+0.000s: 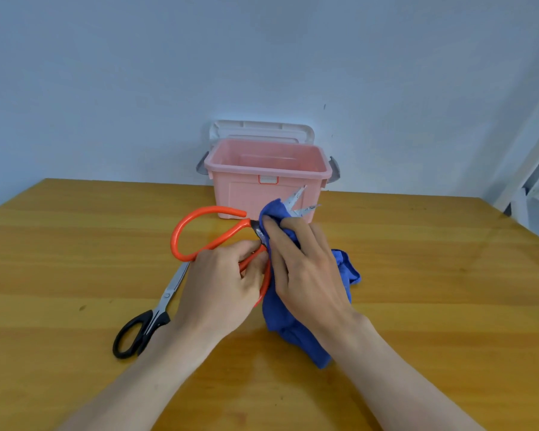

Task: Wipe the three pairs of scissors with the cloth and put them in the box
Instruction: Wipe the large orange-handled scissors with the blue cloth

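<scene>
My left hand [221, 281] grips the lower handle of the orange-handled scissors [196, 225], held above the table. Their blades point up and to the right, slightly apart, with the tips showing in front of the pink box [268, 169]. My right hand [302, 265] holds the blue cloth [280, 318] wrapped round the blades near the pivot. The rest of the cloth hangs down to the table. A pair of black-handled scissors [143, 328] lies on the table at the left, its blade tips hidden behind my left hand. I see no third pair.
The pink box stands open at the back of the wooden table [448, 275], against the wall, with its white lid [262, 130] propped behind it. A white frame [529, 181] stands beyond the table's right edge.
</scene>
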The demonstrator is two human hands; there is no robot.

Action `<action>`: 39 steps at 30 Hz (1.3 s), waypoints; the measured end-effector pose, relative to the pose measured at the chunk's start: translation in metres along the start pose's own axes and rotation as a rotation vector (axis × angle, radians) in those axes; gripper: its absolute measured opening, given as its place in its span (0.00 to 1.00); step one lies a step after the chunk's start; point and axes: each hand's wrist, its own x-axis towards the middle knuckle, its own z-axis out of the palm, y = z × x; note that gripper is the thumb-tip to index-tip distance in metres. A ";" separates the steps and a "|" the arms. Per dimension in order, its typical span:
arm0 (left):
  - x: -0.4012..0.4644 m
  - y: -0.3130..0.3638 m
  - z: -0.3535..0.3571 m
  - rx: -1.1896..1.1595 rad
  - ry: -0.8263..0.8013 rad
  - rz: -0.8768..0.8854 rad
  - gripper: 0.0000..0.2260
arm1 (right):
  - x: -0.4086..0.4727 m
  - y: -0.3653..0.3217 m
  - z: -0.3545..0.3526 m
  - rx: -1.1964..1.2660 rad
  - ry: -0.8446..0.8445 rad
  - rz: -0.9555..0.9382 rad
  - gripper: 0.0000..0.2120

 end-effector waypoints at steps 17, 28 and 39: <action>0.009 -0.005 -0.004 0.162 0.046 0.059 0.05 | -0.001 -0.002 -0.002 -0.019 -0.049 -0.032 0.18; 0.008 -0.006 -0.004 0.104 0.029 0.010 0.06 | -0.002 0.004 0.007 -0.064 -0.101 -0.020 0.24; 0.008 0.001 -0.008 0.061 0.048 0.001 0.03 | 0.000 0.014 -0.001 -0.039 -0.061 -0.046 0.21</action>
